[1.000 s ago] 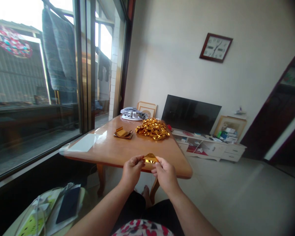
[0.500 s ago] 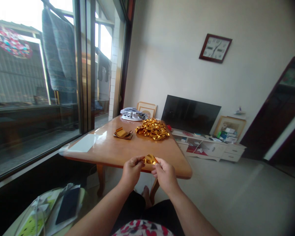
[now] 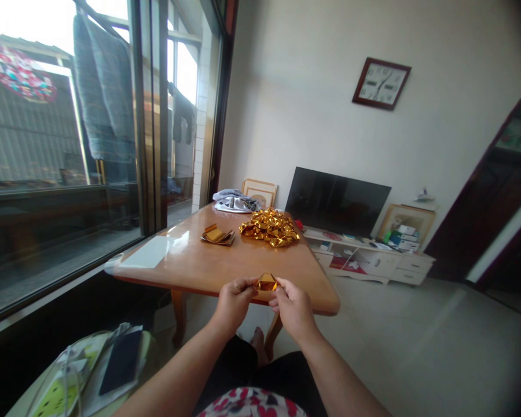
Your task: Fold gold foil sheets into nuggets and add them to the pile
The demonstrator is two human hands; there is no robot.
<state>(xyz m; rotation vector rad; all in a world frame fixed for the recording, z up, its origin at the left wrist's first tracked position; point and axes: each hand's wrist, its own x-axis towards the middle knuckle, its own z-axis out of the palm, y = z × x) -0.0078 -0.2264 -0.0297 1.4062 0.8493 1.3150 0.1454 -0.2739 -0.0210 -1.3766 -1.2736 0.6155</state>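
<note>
Gold foil, folded into a small piece point(image 3: 267, 282) with a flat-topped middle, is stretched between the two hands just above the near edge of the worktop point(image 3: 226, 267). Thumb and fingers of the left hand point(image 3: 235, 296) are pinched closed on one end; the right hand point(image 3: 290, 298) is pinched closed on the other, its remaining fingers curled loosely below. Holding only the ends probably keeps the thin foil taut and level, and leaves its middle uncovered. Both forearms reach forward from the lap, which seems to keep the piece in plain sight.

Beyond the hands, a heap of crinkled gold pieces point(image 3: 269, 229) sits towards the right side, well clear of the fingers, perhaps so that nothing gets crushed. Left of it and apart lies a small stack of flat gold sheets point(image 3: 217, 235), likely set there to be within easy reach. A pale sheet point(image 3: 145, 253) lies near the window side, and bundled cloth point(image 3: 234, 200) rests at the far end, both out of the way. Lower left, a dark phone point(image 3: 121, 362) lies on a cluttered seat point(image 3: 145, 353).
</note>
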